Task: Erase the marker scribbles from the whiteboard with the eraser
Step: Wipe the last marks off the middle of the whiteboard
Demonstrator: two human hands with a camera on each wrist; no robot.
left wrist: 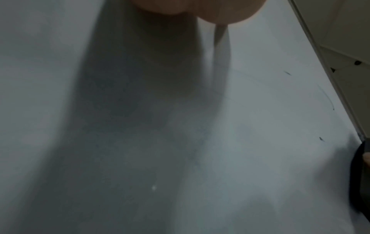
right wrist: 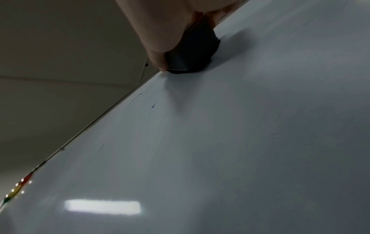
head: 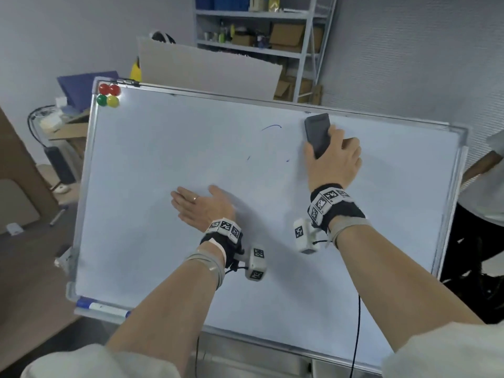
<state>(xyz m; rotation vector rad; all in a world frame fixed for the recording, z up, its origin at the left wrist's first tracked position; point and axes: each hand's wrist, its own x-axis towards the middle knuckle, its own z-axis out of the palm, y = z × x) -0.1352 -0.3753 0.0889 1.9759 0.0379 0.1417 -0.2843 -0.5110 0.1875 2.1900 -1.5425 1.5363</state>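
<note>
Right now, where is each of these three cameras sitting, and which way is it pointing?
Head: worn on the head, looking down at the whiteboard; both forearms show, the left hand flat on the board, the right hand holding the eraser.
Left wrist: low over the board, looking along it; only a bit of the hand shows at the top.
Right wrist: low over the board, looking at the eraser pressed near the top edge; fingers show.
Shared: all three show the curved marker line.

Head above; wrists grazing whiteboard (head: 245,241) (blurred, seemingly).
</note>
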